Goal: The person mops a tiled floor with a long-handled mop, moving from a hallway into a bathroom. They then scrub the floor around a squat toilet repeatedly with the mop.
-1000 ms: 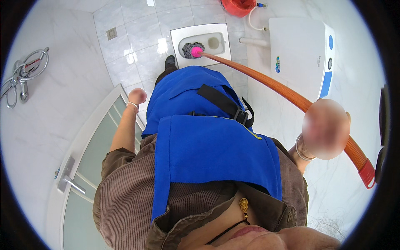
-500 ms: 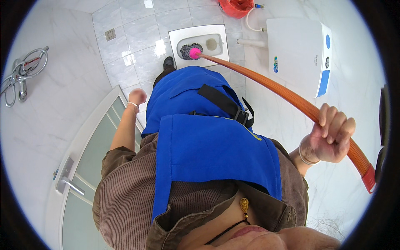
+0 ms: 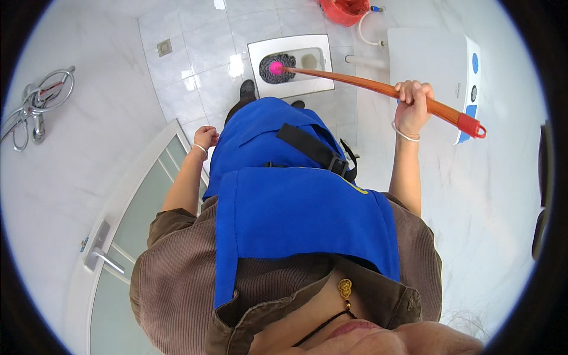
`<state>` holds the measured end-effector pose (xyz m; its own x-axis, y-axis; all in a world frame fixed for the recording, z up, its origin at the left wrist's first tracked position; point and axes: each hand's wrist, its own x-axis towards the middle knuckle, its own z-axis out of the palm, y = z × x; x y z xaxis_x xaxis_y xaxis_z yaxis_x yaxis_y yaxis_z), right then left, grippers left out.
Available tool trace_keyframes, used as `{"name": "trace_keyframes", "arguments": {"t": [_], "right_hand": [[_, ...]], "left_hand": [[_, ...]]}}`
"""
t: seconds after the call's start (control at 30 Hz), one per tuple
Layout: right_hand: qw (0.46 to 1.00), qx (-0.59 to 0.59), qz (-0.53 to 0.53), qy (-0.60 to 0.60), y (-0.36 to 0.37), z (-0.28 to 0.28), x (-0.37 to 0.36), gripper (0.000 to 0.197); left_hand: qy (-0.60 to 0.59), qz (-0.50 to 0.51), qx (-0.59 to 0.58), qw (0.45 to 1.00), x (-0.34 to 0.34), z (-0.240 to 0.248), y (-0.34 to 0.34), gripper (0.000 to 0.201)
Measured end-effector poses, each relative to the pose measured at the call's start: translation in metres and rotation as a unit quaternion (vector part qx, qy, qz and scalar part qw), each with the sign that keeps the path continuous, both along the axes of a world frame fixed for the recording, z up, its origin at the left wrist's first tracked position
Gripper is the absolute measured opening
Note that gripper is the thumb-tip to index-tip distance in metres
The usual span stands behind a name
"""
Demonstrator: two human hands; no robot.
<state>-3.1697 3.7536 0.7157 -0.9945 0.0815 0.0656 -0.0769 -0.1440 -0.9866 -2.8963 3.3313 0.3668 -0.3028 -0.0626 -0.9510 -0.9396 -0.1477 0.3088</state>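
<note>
My right hand [image 3: 412, 105] is closed around the orange handle [image 3: 361, 86] of a mop, near its red end cap [image 3: 471, 126]. The handle slants down to a pink collar and a dark stringy mop head [image 3: 278, 66] that rests in the floor-level squat toilet pan [image 3: 296, 89]. Beside my hip, my left hand [image 3: 205, 137] hangs in a loose fist, holding nothing, a thin bracelet on its wrist. A blue apron [image 3: 296, 201] over a brown ribbed top fills the middle of the view.
A white wall-mounted cistern [image 3: 435, 65] with blue buttons hangs at the right. A red bucket [image 3: 346, 9] stands beyond the pan. A frosted glass door with a metal handle [image 3: 106, 257] is at my left. Shower fittings and hose [image 3: 35, 112] hang on the left wall.
My right hand has drawn the handle's upper end up and inward, so the mop stands at a flatter slant. The mop head has stayed in the pan. The left hand has barely moved.
</note>
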Motion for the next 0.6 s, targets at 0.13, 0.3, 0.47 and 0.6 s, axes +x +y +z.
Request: {"name": "trace_keyframes", "arguments": {"t": [0.13, 0.3, 0.47, 0.6], "right_hand": [[0.99, 0.097, 0.071, -0.08, -0.01, 0.047, 0.007, 0.011], [0.984, 0.076, 0.144, 0.071, -0.046, 0.11, 0.014, 0.017], [0.983, 0.092, 0.137, 0.079, -0.055, 0.148, 0.052, 0.021], [0.965, 0.221, 0.037, 0.135, -0.026, 0.213, 0.077, 0.022]], "left_hand": [[0.125, -0.116, -0.069, 0.983, 0.017, -0.044, -0.021, 0.019], [0.143, -0.148, -0.075, 0.976, 0.009, -0.049, -0.019, 0.018], [0.065, 0.018, 0.028, 0.997, -0.016, -0.02, 0.017, 0.017], [0.134, -0.095, -0.043, 0.985, -0.026, -0.01, 0.021, 0.016]]}}
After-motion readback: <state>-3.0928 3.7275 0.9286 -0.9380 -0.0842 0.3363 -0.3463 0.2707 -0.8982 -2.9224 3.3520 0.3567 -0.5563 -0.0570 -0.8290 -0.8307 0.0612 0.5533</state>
